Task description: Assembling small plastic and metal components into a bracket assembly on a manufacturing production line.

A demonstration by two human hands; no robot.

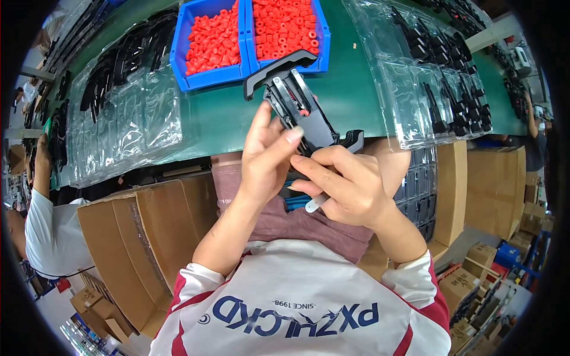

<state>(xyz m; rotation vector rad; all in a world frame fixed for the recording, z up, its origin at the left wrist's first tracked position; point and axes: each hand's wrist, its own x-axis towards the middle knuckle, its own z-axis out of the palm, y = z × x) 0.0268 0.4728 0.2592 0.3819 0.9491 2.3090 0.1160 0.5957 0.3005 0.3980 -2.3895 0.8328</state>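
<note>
Above my lap I hold a black plastic clamp-like bracket (pixel 320 126), tilted, with a padded jaw at each end. Two silver metal rails and a small red gear (pixel 304 112) show in its open middle. My left hand (pixel 263 159) is closed round the bracket's left side, thumb pressed along its edge. My right hand (pixel 359 187) is closed at the lower end, its fingertips against the bracket. A flat silver metal strip (pixel 317 203) with a rounded end sticks out below the right hand's fingers; its other end is hidden.
Two blue bins (pixel 209 81) of small red parts stand on the green table (pixel 222 121) beyond the bracket. Clear plastic trays (pixel 151 127) with black parts lie on both sides. Cardboard boxes (pixel 172 225) flank my lap. A co-worker's sleeve (pixel 53 234) shows at far left.
</note>
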